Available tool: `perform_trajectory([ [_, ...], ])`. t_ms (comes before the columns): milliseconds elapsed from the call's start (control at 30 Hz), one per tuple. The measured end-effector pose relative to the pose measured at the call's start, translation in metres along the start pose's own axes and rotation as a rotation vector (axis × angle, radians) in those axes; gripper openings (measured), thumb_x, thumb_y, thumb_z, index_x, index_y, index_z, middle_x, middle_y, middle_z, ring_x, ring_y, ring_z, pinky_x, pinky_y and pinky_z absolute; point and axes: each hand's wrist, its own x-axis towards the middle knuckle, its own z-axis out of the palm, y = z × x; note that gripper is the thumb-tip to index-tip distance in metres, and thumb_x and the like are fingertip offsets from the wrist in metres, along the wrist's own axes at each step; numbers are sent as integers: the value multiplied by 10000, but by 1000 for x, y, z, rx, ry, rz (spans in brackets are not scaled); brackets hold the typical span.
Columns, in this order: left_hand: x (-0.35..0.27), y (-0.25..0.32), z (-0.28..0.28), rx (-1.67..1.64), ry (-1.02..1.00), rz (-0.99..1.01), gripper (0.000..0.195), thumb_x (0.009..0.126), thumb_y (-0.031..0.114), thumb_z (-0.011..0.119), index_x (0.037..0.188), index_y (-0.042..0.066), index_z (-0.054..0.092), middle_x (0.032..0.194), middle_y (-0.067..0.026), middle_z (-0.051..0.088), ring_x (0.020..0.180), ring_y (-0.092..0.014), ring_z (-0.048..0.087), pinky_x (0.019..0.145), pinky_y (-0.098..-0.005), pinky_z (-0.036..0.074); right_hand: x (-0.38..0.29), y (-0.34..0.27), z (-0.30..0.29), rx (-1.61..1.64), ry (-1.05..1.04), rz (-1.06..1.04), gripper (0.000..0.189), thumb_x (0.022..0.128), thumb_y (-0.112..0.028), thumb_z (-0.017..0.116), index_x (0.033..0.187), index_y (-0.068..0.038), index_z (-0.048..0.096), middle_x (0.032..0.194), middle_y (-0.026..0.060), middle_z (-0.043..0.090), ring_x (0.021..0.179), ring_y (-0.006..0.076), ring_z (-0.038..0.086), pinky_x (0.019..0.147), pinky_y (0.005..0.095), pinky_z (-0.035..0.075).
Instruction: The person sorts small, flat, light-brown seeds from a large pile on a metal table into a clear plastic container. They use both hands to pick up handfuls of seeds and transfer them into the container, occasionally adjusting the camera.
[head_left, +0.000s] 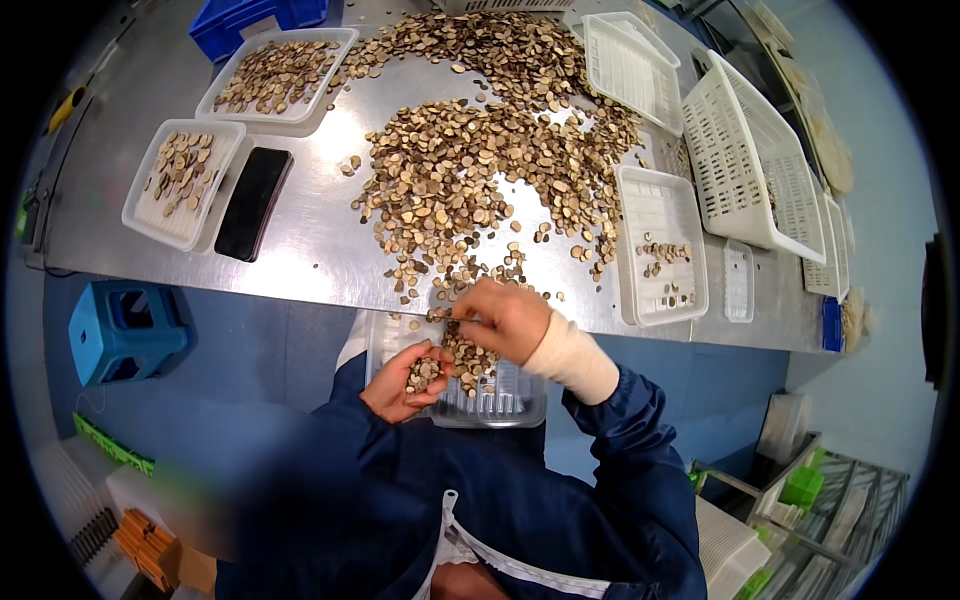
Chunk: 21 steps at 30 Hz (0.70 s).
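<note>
My left hand (391, 386) is cupped palm up around a small heap of dried round slices (424, 374), pale with brown rims. Beneath it, a clear ribbed plastic tray (517, 405) rests on my lap, partly under the table edge, with more slices (471, 360) inside. My right hand (514, 319) is bent over the table's front edge, thumb and fingers close together among slices. Whether it pinches one is too blurred to tell. Beyond it, a large loose pile of the same slices (450, 172) spreads over the steel table (322, 202).
At left lie a black phone (253, 202) and two white trays of slices, one near (133, 210), one farther (206, 105). A white tray (628, 300) with a few slices stands right, beside a slotted white basket (724, 165). A blue stool (90, 330) is on the floor.
</note>
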Motion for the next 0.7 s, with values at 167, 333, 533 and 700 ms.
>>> perform_trajectory([
  [167,0,-1,-5,-32,-69,6,290,997,276,400,986,18,531,911,-76,494,614,-116,426,384,-181,294,43,73,-42,-173,513,178,154,841,-167,606,961,-75,638,997,152,591,865,335,611,766,402,498],
  [333,0,-1,-8,-67,-96,14,277,994,267,404,967,16,518,902,-76,472,609,-109,408,376,-180,283,57,104,-36,-277,391,304,145,825,-181,619,910,-67,640,944,153,609,848,341,613,755,406,500],
  [533,1,0,-8,-42,-101,-3,298,998,273,392,970,10,530,894,-79,487,619,-116,430,386,-180,303,13,75,-30,16,425,292,153,827,-153,631,883,-11,613,821,153,643,735,275,627,664,349,498],
  [700,1,-3,6,102,-9,-25,343,1003,288,364,1004,3,554,920,-88,553,636,-127,488,404,-185,326,-33,22,1,168,238,73,203,838,-84,625,1031,-27,602,918,142,604,760,250,631,686,312,510],
])
